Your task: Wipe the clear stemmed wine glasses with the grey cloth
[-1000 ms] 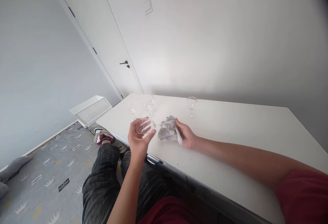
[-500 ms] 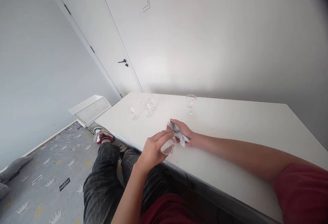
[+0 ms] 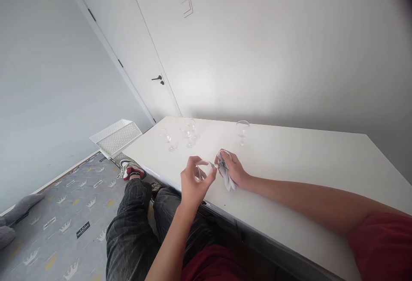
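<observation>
My left hand [image 3: 195,181] curls around the bowl of a clear wine glass [image 3: 204,166], which lies on its side in the air above the table's front part. A crumpled pale grey cloth [image 3: 228,177] is gripped by my right hand [image 3: 236,169], its fingers pressed together. The cloth wraps the foot end of the glass, so the base is hidden; a short bit of stem shows between the hands. One loose end of the cloth hangs below my right hand.
On the white table [image 3: 299,161], several clear stemmed glasses [image 3: 186,133] stand at the back left. Another stemmed glass [image 3: 242,130] stands apart near the wall. A white perforated rack [image 3: 120,136] is beyond the table's left end, near a door [image 3: 128,40].
My left hand has turned the glass, with the bowl swinging from pointing down toward me to pointing left. My right hand still grips the cloth at the foot. The view has shifted slightly.
</observation>
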A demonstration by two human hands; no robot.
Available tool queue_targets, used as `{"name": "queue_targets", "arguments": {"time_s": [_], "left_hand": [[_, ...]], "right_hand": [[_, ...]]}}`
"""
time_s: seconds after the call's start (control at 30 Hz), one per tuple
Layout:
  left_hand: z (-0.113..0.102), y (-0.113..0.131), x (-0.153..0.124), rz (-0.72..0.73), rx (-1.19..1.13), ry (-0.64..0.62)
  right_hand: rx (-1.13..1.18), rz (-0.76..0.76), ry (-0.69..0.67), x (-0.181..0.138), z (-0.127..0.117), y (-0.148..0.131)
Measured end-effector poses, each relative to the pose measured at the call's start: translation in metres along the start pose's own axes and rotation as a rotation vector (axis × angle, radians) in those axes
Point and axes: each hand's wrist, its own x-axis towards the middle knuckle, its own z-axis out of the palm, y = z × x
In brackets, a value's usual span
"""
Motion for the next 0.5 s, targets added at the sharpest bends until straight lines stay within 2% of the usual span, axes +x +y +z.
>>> {"name": "queue_targets", "arguments": {"time_s": [0.13,0.2,0.27,0.37,0.43,0.5], "left_hand": [[-0.017,0.009,0.002,0.358,0.152,-0.28],[-0.019,0.012,0.002,0.408,0.186,-0.344],[-0.015,0.01,0.003,0.304,0.161,-0.24],[-0.004,0.003,0.004,-0.053,-0.003,-0.03],[0.001,-0.003,0.006,-0.258,-0.098,0.033],[0.003,-0.008,0.009,-0.446,-0.186,0.041]], "right_hand": [[0.252,0.323,-0.239,0.006,-0.003,0.006],[0.311,0.466,-0.329,0.008,-0.002,0.006],[0.282,0.436,-0.269,0.008,0.001,0.006],[0.087,0.159,-0.033,0.005,0.002,0.005],[-0.05,0.016,0.007,0.001,0.0,0.002],[-0.199,-0.101,-0.036,-0.005,-0.004,-0.002]]}}
